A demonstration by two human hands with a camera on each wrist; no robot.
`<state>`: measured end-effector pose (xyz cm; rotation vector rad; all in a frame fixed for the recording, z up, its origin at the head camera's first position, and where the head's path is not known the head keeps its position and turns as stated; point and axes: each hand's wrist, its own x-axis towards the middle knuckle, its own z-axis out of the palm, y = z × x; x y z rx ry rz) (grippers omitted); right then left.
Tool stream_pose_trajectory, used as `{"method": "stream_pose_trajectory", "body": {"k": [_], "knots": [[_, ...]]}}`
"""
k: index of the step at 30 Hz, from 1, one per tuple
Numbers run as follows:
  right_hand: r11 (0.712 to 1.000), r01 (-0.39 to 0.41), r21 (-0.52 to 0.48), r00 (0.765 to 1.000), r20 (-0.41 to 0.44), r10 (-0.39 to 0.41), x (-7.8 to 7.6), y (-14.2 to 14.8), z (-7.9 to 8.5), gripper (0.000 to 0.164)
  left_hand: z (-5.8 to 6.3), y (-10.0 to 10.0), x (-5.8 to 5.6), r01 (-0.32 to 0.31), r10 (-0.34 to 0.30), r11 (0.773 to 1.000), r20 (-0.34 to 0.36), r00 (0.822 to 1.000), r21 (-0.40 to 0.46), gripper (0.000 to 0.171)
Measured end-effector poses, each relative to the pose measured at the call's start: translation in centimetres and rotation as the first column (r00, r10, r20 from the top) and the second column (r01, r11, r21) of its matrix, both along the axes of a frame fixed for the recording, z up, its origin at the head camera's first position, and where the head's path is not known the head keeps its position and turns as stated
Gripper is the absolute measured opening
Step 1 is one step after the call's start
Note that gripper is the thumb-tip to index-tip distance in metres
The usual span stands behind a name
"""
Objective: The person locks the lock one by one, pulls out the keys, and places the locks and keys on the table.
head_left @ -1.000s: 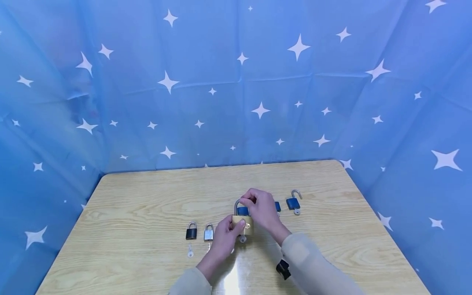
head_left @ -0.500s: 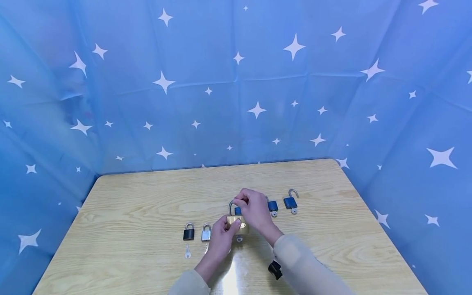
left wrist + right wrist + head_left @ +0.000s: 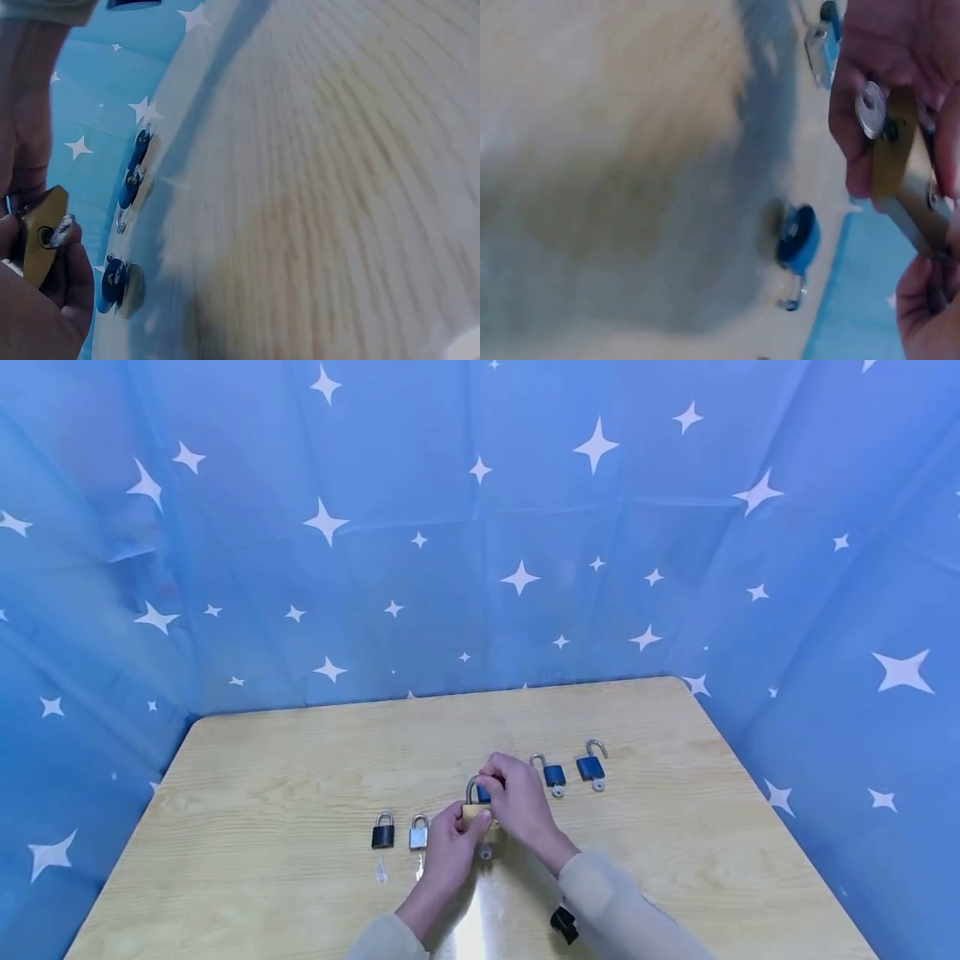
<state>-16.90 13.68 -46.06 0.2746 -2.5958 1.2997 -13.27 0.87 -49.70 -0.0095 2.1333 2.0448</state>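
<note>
A brass padlock (image 3: pixel 472 812) is held above the table by my left hand (image 3: pixel 448 852), its thumb across the front and its fingers behind. My right hand (image 3: pixel 517 802) pinches the padlock's curved metal shackle at the top and hides part of it. A round-headed key (image 3: pixel 870 109) sticks out of the keyhole in the bottom of the body. The left wrist view shows the same brass body (image 3: pixel 42 236) end on, with the left fingers around it. Behind the hands, a blue padlock (image 3: pixel 483 794) is mostly covered.
Two blue padlocks (image 3: pixel 553 775) with raised shackles and keys inserted lie to the right, the farther one (image 3: pixel 590 767) beside the other. Left of my hands lie a black padlock (image 3: pixel 382 836) and a silver padlock (image 3: pixel 418 837), a loose key (image 3: pixel 381 869) below the black one.
The brass padlock has tipped so less of its front shows, and the right hand has come down slightly with its grip on the shackle. The view has shifted a little; other locks stay put.
</note>
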Motion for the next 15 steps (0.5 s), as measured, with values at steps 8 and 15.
{"method": "stream_pose_trajectory", "body": {"k": [8, 15], "knots": [[0.998, -0.012, 0.060, 0.997, 0.075, 0.007, -0.8, 0.2, 1.5, 0.012, 0.8, -0.2, -0.3, 0.011, -0.011, 1.000, 0.005, 1.000, -0.014, 0.031], [0.998, -0.019, 0.056, 0.991, 0.136, 0.011, -1.1, 0.4, 1.7, 0.009, 0.8, -0.3, -0.5, 0.034, -0.034, 0.999, 0.012, 0.999, -0.002, 0.031]]}}
